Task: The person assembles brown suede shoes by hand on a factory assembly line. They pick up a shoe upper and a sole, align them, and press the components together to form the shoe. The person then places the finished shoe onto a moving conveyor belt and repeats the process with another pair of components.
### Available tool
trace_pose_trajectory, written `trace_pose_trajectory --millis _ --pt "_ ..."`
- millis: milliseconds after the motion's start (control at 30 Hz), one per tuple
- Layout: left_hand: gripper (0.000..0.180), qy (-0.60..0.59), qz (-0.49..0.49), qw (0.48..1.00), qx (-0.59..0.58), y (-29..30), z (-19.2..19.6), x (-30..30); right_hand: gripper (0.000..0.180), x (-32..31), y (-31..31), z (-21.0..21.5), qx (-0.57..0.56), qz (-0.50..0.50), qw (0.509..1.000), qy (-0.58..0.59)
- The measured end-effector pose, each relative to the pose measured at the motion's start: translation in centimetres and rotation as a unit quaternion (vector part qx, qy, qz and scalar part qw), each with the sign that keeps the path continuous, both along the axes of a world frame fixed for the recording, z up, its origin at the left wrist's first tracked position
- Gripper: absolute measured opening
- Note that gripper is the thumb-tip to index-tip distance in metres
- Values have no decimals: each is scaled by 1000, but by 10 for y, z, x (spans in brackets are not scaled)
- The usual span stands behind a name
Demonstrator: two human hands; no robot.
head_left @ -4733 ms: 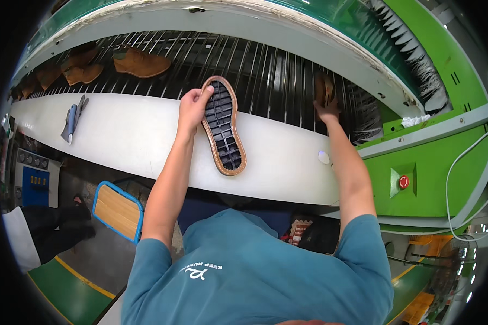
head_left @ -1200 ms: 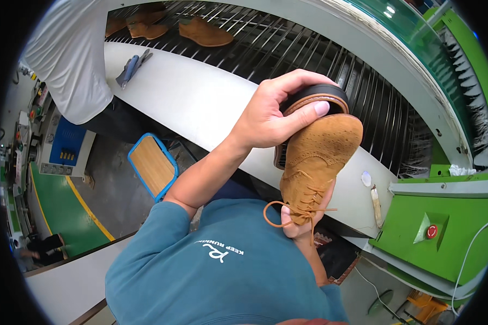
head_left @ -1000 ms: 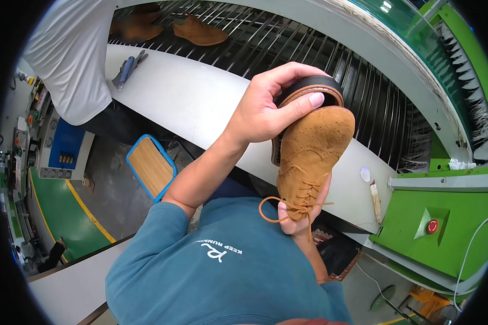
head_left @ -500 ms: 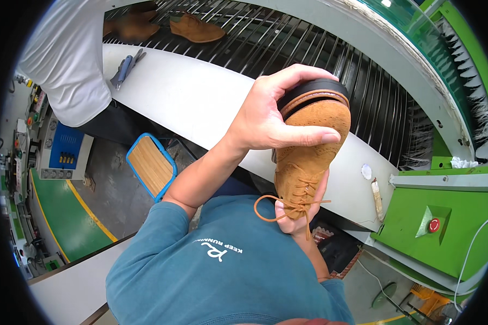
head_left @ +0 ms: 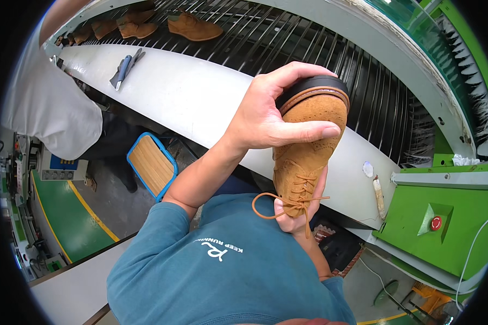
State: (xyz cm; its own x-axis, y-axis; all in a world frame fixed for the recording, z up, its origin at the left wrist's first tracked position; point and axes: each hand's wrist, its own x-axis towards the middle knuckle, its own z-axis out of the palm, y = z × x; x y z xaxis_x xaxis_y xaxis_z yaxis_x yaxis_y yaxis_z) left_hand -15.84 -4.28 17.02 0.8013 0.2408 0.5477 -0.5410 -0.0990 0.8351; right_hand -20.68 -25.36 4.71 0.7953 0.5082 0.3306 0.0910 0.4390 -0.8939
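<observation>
A tan suede lace-up shoe (head_left: 309, 143) with a black sole (head_left: 314, 84) is held up before me, its toe pointing away. My left hand (head_left: 271, 108) grips the toe end, the fingers over the sole and the thumb laid across the upper. At the shoe's near end, my right hand (head_left: 295, 219) is closed around the heel, partly hidden behind the shoe. The tan lace (head_left: 293, 205) is tied, with a loop and loose ends hanging over the opening. A brown stitched welt shows between sole and upper at the toe.
Beyond a white ledge (head_left: 195, 92) run metal rollers (head_left: 287, 43) carrying several tan shoes (head_left: 194, 27). A blue-handled cutter (head_left: 124, 70) lies on the ledge. Another person (head_left: 59, 114) stands at left. A blue-rimmed stool (head_left: 152, 164) and a green machine panel (head_left: 412, 211) flank me.
The dark gap between sole and upper at the toe has narrowed. My hands keep nearly the same place. The other person has moved left, uncovering more shoes on the rollers.
</observation>
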Motion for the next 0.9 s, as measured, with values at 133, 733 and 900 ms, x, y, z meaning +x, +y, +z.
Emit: trace_pose_trajectory --millis 133,733,900 --pt "72 -1 -12 999 40 4 0 0 141 1 3 5 2 -7 1000 10" --pt "68 0 2 1000 0 -2 -6 4 132 6 -5 -4 -56 -36 997 -37" --pt "67 -1 3 1000 -3 -2 -5 4 130 5 -3 -1 -50 -41 998 -25"
